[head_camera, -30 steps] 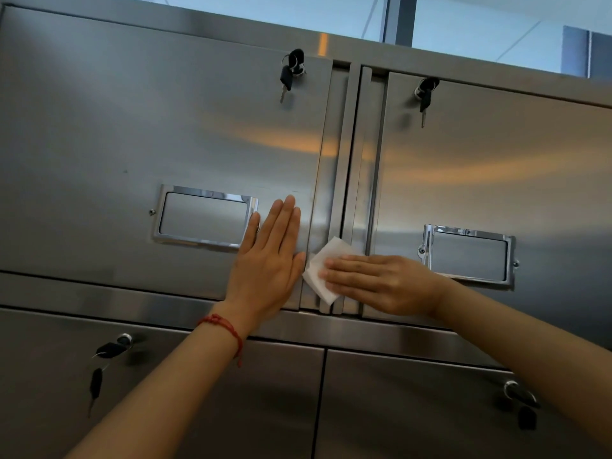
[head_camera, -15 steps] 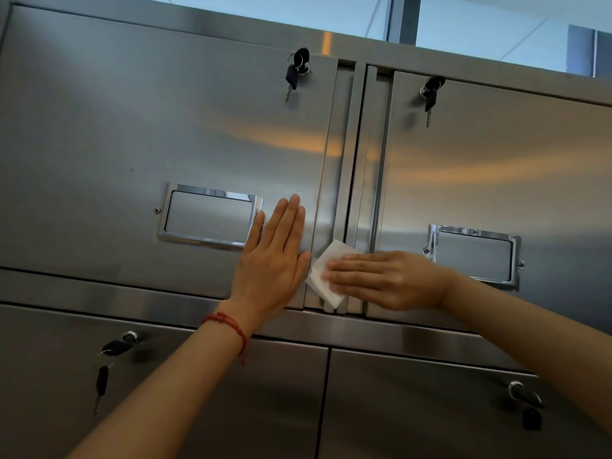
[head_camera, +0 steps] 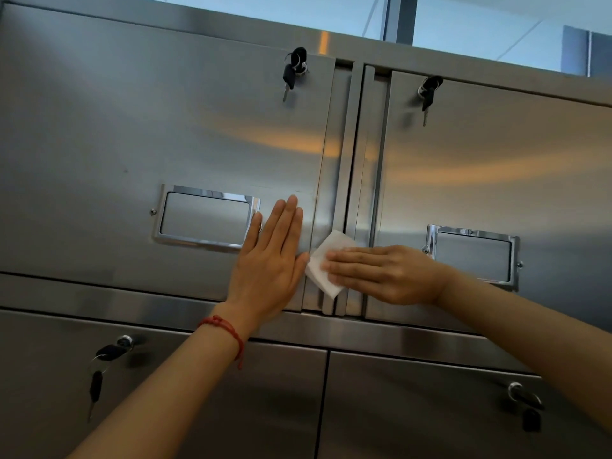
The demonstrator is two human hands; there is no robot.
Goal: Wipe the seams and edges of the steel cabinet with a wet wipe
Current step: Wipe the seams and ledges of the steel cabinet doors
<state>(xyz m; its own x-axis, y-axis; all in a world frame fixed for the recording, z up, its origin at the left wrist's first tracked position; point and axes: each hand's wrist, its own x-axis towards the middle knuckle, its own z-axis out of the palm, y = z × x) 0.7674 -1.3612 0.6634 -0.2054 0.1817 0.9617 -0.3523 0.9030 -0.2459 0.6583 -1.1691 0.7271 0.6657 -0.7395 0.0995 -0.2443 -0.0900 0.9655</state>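
Observation:
The steel cabinet point(head_camera: 132, 134) fills the view, with two upper doors that meet at a vertical centre seam point(head_camera: 347, 180). My right hand point(head_camera: 384, 273) lies flat with straight fingers and presses a white wet wipe point(head_camera: 323, 270) against the lower part of that seam. My left hand point(head_camera: 271, 263), with a red string on its wrist, rests flat on the left door just beside the seam, and its thumb nearly touches the wipe. Part of the wipe is hidden under my right fingers.
Keys hang from locks at the top of the left door point(head_camera: 293, 72) and right door point(head_camera: 428, 92). Each upper door has a chrome label frame point(head_camera: 205, 217) point(head_camera: 473, 256). Below a horizontal rail point(head_camera: 132, 309) are two lower doors with keys point(head_camera: 106, 356) point(head_camera: 526, 405).
The view has shifted slightly, and both hands stay on the cabinet. My right hand with the wipe has crept a little up the centre seam.

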